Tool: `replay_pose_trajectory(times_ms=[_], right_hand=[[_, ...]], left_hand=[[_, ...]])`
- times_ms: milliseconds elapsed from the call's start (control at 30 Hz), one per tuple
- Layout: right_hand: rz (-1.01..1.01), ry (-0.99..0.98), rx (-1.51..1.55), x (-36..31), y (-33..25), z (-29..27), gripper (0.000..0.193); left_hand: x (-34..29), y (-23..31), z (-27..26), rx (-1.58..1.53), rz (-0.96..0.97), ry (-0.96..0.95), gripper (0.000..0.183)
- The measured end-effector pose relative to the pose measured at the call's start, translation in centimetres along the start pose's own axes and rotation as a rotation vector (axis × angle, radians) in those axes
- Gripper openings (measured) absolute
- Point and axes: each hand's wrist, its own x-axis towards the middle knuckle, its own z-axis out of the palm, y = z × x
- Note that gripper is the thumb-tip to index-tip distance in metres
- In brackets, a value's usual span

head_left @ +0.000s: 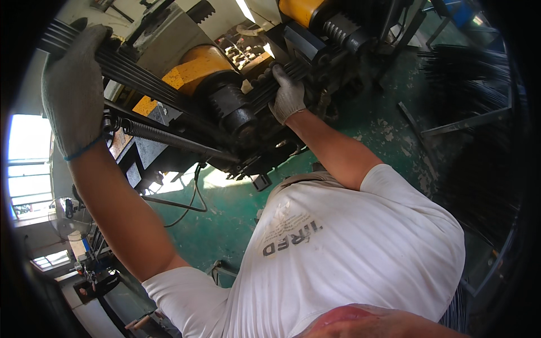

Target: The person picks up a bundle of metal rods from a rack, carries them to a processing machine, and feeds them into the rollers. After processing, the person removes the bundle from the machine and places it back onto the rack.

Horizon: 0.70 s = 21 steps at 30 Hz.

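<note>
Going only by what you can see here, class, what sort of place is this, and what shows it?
Probably a metal workshop: a heavy machine with yellow parts, long rods gripped in the gloved left hand, and a worn green floor all suggest it.

One head-worn fisheye looks down closely over both hands (76,93) (289,97).

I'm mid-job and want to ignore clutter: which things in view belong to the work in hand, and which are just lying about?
In the work:
metal rods, gripped by the gloved left hand
machine with yellow housings, beside the gloved right hand

Apparently just about:
fan, far left
dark thin rods, right, untouched, possibly stock
metal frame beside them
</note>
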Motion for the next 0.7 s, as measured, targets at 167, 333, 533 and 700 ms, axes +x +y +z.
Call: replay_pose_trajectory(times_ms=[167,333,533,700], right_hand=[[0.011,0.003,0.004,1.4,-0.5,-3.5,0.010],[0.030,-0.069,-0.014,1.7,1.9,-4.9,0.012],[-0.009,-0.046,-0.048,2.0,0.9,-5.0,0.013],[-0.006,-0.075,-0.046,1.8,0.4,-4.8,0.012]], left_hand=[[-0.9,0.4,1.0,-0.487,-0.306,-0.113,0.027],[-3.2,-1.7,-2.1,-0.413,-0.219,-0.156,0.028],[-2.3,-2.7,-1.3,-0.430,-0.221,-0.186,0.043],[-1.5,-1.7,-2.4,-0.279,-0.160,-0.168,0.045]])
